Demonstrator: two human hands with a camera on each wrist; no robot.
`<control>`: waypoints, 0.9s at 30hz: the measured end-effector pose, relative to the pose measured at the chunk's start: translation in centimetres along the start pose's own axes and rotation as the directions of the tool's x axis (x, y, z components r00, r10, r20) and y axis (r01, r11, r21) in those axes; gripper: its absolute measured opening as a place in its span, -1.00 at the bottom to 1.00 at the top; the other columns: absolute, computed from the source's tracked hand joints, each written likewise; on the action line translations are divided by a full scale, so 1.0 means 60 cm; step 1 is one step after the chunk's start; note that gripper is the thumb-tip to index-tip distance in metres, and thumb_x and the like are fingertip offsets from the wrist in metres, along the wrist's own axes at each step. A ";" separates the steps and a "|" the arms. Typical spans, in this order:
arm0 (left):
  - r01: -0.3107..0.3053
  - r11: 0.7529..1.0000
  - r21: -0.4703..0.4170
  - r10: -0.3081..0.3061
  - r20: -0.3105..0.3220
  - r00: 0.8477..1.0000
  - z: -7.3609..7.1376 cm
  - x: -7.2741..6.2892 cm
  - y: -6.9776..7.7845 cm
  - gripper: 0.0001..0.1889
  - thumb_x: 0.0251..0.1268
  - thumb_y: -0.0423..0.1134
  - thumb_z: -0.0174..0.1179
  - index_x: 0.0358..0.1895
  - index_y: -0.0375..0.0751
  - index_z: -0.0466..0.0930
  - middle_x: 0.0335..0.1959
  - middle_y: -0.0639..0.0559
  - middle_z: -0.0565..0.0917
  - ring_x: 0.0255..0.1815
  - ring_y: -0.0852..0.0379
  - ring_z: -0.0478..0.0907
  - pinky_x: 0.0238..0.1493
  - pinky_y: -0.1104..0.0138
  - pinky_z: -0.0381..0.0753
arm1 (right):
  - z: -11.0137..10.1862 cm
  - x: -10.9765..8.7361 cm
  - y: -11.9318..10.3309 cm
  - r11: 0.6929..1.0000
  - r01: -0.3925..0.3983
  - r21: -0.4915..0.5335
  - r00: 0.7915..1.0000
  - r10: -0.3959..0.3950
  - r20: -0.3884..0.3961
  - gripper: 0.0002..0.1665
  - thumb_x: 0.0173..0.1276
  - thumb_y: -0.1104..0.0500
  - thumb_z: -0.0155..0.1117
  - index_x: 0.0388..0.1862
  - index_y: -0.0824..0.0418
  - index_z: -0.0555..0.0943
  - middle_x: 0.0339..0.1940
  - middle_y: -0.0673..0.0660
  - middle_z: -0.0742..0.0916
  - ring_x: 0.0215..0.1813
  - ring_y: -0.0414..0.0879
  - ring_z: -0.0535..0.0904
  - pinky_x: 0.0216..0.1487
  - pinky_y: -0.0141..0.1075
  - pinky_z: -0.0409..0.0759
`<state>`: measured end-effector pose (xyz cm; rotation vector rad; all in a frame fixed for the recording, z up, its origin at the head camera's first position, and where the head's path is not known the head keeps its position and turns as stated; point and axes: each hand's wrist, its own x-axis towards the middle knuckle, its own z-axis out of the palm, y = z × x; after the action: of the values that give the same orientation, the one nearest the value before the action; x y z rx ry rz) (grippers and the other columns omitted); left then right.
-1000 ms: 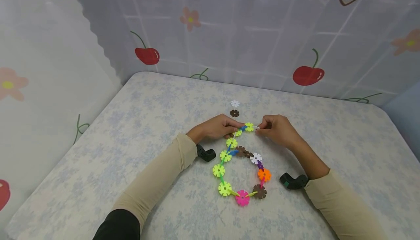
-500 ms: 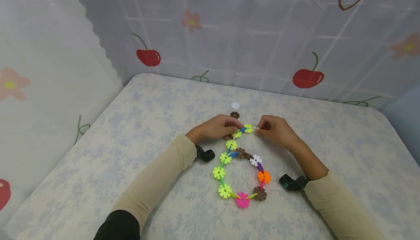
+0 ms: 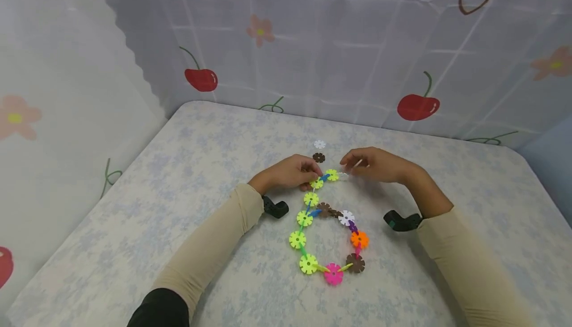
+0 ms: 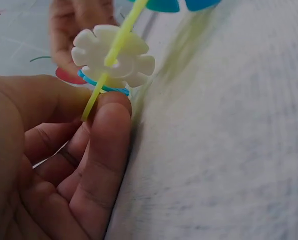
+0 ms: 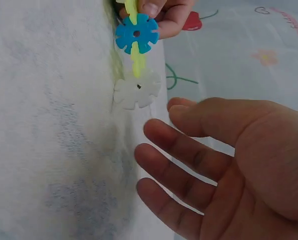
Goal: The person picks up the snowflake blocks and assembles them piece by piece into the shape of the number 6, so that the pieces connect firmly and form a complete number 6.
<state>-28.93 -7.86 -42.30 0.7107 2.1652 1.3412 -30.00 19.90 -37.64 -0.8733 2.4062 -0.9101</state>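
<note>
A chain of slotted plastic snowflake discs lies on the table, forming a ring with a curved tail; a pink disc (image 3: 333,274) sits at its near end. My left hand (image 3: 295,172) pinches a yellow-green disc (image 4: 91,102) near the tail's far end, between thumb and forefinger. Beyond it come a blue disc (image 5: 137,33), another yellow-green disc (image 3: 332,174) and, last, a white disc (image 5: 137,92). My right hand (image 3: 380,164) hovers just right of that white disc, fingers relaxed and apart, holding nothing.
Two loose discs, one white (image 3: 319,144) and one brown (image 3: 319,158), lie beyond the tail. Black wrist devices (image 3: 275,208) show below both forearms. A printed curtain (image 3: 313,44) hangs behind the table's far edge.
My right hand has let go of the white end disc and moved slightly up and away, its fingers loosening. The tail has shifted a little left with my left hand, which keeps its pinch.
</note>
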 end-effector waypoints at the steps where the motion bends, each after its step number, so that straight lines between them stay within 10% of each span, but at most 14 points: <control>1: 0.005 1.000 0.004 -0.005 -0.003 1.000 -0.001 -0.001 -0.001 -0.81 0.58 -0.30 0.08 0.04 -0.27 0.65 -0.15 -0.06 0.67 -0.24 0.02 0.68 -0.18 0.24 0.67 | -0.005 0.010 -0.002 1.000 0.002 -0.011 1.000 -0.002 -0.004 -0.65 0.51 0.32 0.21 0.24 0.25 0.59 0.11 0.22 0.68 0.13 0.12 0.59 0.14 0.10 0.54; 13: 0.000 1.000 -0.022 0.000 0.003 1.000 -0.001 -0.002 -0.001 -0.82 0.58 -0.29 0.09 -0.03 -0.27 0.67 -0.20 -0.06 0.67 -0.27 0.03 0.68 -0.18 0.23 0.67 | -0.007 0.112 -0.011 0.986 0.010 -0.168 0.993 0.009 0.115 -0.51 0.55 0.36 0.08 0.42 0.20 0.53 -0.01 0.29 0.60 -0.02 0.12 0.51 -0.02 -0.03 0.49; 21: -0.004 1.000 -0.008 0.003 -0.028 1.000 0.001 -0.002 -0.002 -0.82 0.59 -0.27 0.08 -0.06 -0.23 0.67 -0.26 -0.08 0.65 -0.30 0.03 0.67 -0.21 0.24 0.65 | -0.006 0.088 -0.007 0.973 -0.049 -0.226 0.998 0.058 0.036 -0.84 0.43 0.31 0.27 -0.03 0.24 0.60 -0.03 0.22 0.61 -0.01 0.10 0.53 0.02 0.01 0.51; 27: 0.000 1.000 -0.011 -0.001 -0.022 1.000 0.003 -0.002 -0.001 -0.82 0.59 -0.27 0.09 -0.02 -0.24 0.66 -0.24 -0.08 0.65 -0.29 0.03 0.67 -0.22 0.25 0.66 | -0.010 0.052 0.023 0.986 -0.141 -0.089 0.989 0.137 -0.051 -0.95 0.50 0.29 0.20 -0.15 0.29 0.55 -0.23 0.16 0.65 -0.22 0.01 0.50 -0.20 -0.14 0.49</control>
<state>-28.73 -7.86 -42.42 0.6942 2.1736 1.3655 -33.11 18.86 -38.71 -0.7137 2.5293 -0.7792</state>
